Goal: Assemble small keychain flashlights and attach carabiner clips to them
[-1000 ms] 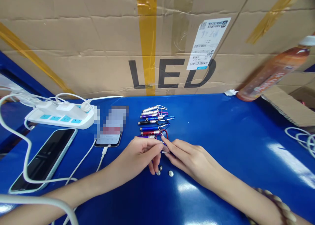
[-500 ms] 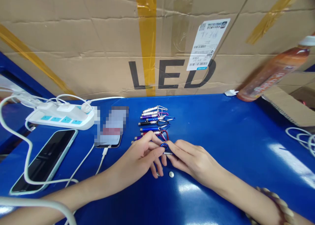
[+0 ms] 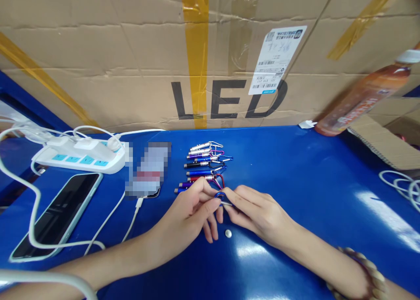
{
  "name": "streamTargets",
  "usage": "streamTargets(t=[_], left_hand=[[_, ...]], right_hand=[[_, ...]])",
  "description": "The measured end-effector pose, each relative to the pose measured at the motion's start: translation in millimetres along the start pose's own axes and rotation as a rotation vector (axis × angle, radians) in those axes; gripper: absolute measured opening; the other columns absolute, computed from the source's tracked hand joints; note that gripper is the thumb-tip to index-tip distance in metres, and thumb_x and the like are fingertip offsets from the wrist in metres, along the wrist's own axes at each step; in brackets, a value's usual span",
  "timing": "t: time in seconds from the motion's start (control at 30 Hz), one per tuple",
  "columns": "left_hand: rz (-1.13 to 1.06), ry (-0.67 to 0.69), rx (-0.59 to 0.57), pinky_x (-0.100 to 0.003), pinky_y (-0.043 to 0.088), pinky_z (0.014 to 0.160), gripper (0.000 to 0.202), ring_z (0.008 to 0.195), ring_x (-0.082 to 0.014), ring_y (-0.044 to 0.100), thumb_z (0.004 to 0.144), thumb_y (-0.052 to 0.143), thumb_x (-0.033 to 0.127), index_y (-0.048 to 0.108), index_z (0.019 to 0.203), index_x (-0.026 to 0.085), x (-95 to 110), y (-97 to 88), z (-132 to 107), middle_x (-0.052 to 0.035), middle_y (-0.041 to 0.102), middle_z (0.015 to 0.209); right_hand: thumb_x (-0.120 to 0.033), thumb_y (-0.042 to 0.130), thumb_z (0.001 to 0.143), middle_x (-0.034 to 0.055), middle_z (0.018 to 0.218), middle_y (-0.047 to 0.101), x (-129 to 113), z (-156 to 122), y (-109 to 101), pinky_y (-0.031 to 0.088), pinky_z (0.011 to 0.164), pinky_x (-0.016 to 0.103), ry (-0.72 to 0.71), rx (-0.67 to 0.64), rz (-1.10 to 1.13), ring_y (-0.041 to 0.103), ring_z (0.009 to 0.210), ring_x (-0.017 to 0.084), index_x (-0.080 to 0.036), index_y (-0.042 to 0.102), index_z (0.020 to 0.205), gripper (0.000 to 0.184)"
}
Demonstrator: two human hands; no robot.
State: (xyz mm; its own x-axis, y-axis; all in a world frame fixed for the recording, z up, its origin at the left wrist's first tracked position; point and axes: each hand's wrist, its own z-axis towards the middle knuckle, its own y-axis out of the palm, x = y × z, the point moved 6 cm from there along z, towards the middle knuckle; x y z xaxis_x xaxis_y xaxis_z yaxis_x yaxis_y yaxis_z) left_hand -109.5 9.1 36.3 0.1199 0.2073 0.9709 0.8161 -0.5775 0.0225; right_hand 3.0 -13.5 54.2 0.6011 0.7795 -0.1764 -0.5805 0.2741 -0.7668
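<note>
Over the middle of the blue table, my left hand (image 3: 195, 207) and my right hand (image 3: 261, 209) meet around a blue carabiner clip (image 3: 219, 196) with a silver bar. Left thumb and fingertips pinch its left side; the lower left fingers hang loosely curled. From the right, my thumb and index finger press on the clip. Whatever is attached to it is hidden by my fingers. A small round silver button cell (image 3: 228, 233) lies on the table just below. Behind my left hand, several small penlights (image 3: 200, 172) with carabiner clips lie in a row.
A large cardboard box (image 3: 138, 72) stands along the back. At left are a white power strip (image 3: 113, 163), two phones (image 3: 65, 212) and loose white cables (image 3: 34, 221). An orange drink bottle (image 3: 364, 99) leans at the back right, near coiled white cable (image 3: 398, 184).
Both hands stay nearly in place, still on the clip, which has tilted slightly. A silvery piece seen by the left fingertips earlier no longer shows.
</note>
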Motion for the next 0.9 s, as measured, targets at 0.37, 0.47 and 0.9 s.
streamTargets(t=[0.37,0.47,0.9], left_hand=[[-0.050,0.000,0.016,-0.019,0.049,0.045,0.012,0.054,-0.0100,0.061,0.086,0.050,0.027,0.045,0.086,0.017,3.3,-0.6,0.3,0.0016,0.061,0.070],[-0.060,-0.023,0.002,-0.019,0.051,0.049,0.012,0.060,-0.0114,0.064,0.083,0.055,0.026,0.048,0.086,0.016,0.5,-1.2,1.3,-0.0001,0.064,0.073],[-0.066,-0.094,0.009,-0.021,0.053,0.050,0.013,0.059,-0.0141,0.067,0.074,0.063,0.022,0.053,0.073,0.014,-6.4,-2.2,3.9,-0.0010,0.066,0.069]], right_hand=[[-0.025,0.043,0.093,0.0027,0.066,0.052,6.1,-3.4,0.9,0.042,0.049,0.019,0.093,0.002,0.112,0.048,0.056,0.010,-0.007,0.060,0.103,0.027],[-0.023,0.044,0.093,0.0030,0.066,0.053,5.2,-3.6,-1.2,0.043,0.050,0.020,0.076,0.052,0.082,0.049,0.057,0.010,-0.007,0.060,0.102,0.025],[-0.023,0.038,0.095,0.0033,0.068,0.052,-3.6,-0.4,-1.7,0.043,0.051,0.022,0.006,-0.006,0.051,0.049,0.062,0.012,-0.007,0.056,0.108,0.027]])
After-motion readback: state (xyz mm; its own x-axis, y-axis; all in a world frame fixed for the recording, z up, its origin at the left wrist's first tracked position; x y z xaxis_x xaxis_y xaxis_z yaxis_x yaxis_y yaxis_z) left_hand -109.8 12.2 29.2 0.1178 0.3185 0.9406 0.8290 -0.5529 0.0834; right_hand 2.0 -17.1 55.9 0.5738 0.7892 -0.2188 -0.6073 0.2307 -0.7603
